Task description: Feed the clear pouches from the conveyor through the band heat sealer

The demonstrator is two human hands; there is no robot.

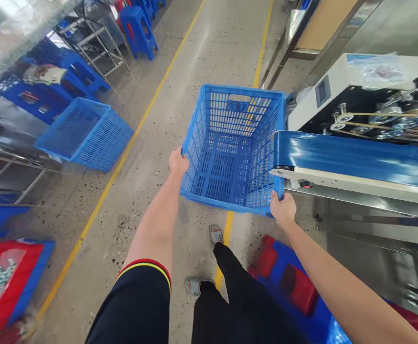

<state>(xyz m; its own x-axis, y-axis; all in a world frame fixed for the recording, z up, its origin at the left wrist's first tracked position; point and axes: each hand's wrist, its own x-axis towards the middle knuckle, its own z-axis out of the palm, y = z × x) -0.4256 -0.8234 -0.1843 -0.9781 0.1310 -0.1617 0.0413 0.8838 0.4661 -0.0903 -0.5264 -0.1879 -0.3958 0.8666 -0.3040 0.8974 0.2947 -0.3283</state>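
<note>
Held crate (221,165): one, blue, lattice-walled, between the hands, at the conveyor belt's end (contact there cannot be told).
Second crate (103,138): one, blue, at the left.
Conveyor belt (355,155): one, blue, beside a white-cased machine (307,106).
Floor (190,91): speckled, two yellow lines (83,236); blue stools (139,28) at upper left.
Left hand (179,163): fingers closed round the held crate's left rim.
Right hand (283,208): fingers curled on its near right corner (tips partly hidden).
</note>
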